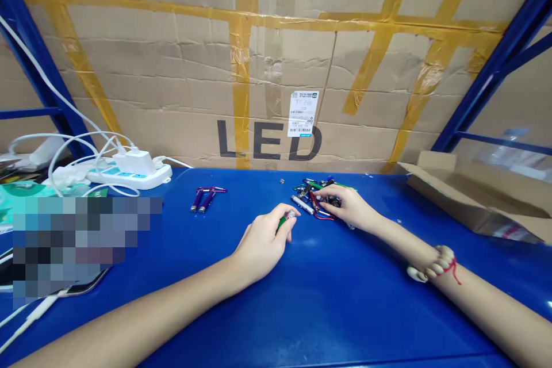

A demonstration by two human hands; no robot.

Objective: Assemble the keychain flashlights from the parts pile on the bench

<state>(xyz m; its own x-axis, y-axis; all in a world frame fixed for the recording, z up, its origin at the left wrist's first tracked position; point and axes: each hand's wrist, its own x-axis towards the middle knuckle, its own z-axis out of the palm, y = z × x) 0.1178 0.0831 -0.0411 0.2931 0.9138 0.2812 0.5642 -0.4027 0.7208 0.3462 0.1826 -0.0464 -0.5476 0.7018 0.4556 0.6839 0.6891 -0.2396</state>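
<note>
My left hand (262,241) is closed around a small green keychain flashlight (281,222), its silver end poking out between thumb and fingers above the blue tabletop. To the right, my right hand (351,207) reaches down over a pile of keychain flashlights, thumb and index finger bent around dark and silvery bits that I cannot make out. In that pile lie a silver flashlight (302,204), a red flashlight (314,201) and some green pieces, partly hidden by the hand. Two purple flashlights (202,200) with clips rest apart on the left.
A white power strip (149,175) with plugs and cables stands at the back left, near a charging phone (88,284), partly blurred out. An open cardboard box (466,201) sits at the right. Behind the blue table (336,310) rises a large taped carton (194,80).
</note>
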